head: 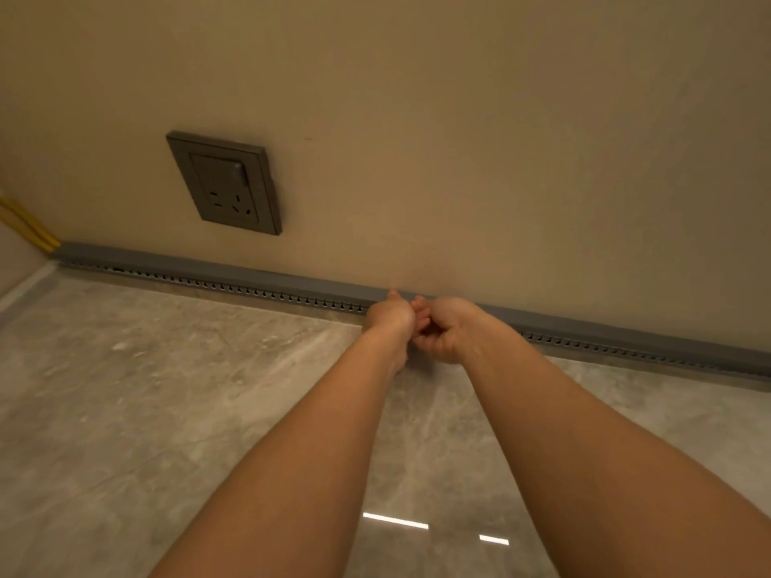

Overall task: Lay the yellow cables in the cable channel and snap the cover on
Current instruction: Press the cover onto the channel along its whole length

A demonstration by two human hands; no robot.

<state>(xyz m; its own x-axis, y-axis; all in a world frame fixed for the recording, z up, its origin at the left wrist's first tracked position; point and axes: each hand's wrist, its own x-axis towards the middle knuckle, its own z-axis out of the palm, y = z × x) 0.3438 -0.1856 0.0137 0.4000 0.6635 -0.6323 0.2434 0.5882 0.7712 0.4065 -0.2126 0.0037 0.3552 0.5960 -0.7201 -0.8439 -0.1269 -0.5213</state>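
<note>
At the foot of the wall, where it meets the marble floor (167, 390), my left hand (388, 318) and right hand (443, 330) meet on the grey cover (258, 277) of the cable channel (233, 290). My fingers curl inward and one left fingertip touches the cover; I cannot tell whether they grip anything. My hands hide that stretch. Yellow cables (29, 229) emerge at the channel's left end, left of a grey wall socket (225, 183).

Dim warm light — glare streaks on floor (125, 410), edges bowed.

Grey slotted cable channel (250, 290) along wall foot, grey cover (217, 269) seated on top; yellow cables (25, 227) exiting left end.
</note>
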